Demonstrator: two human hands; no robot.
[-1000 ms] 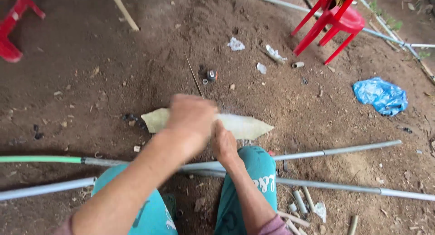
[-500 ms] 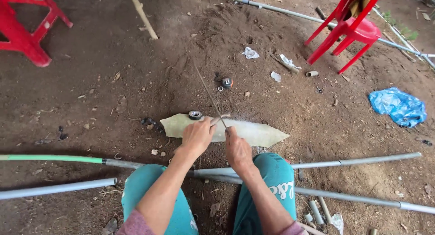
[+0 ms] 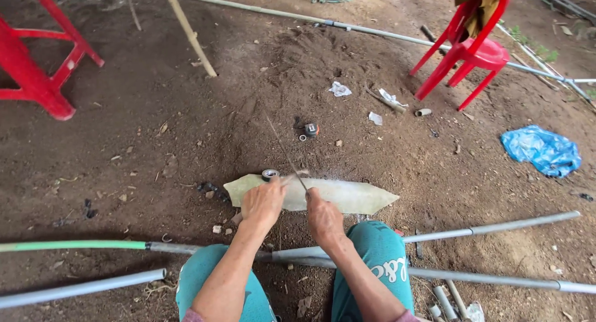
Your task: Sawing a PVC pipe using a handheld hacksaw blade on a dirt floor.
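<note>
1. A person crouches on bare brown soil, both hands over a pale, pointed flat sheet (image 3: 347, 196) lying on the ground just ahead of the knees.
2. The left hand (image 3: 263, 203) presses down on the sheet, fingers curled, beside a small roll of tape (image 3: 269, 173).
3. The right hand (image 3: 323, 214) is closed around a thin blade (image 3: 287, 154) angled up and away.
4. Grey pipes (image 3: 484, 226) cross beneath the knees; a red plastic chair (image 3: 472, 52) stands well apart.

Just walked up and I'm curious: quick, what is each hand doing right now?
Left hand: pressed on the pale sheet, fingers curled; whether it grips anything cannot be told.
Right hand: closed on a thin rod.
</note>
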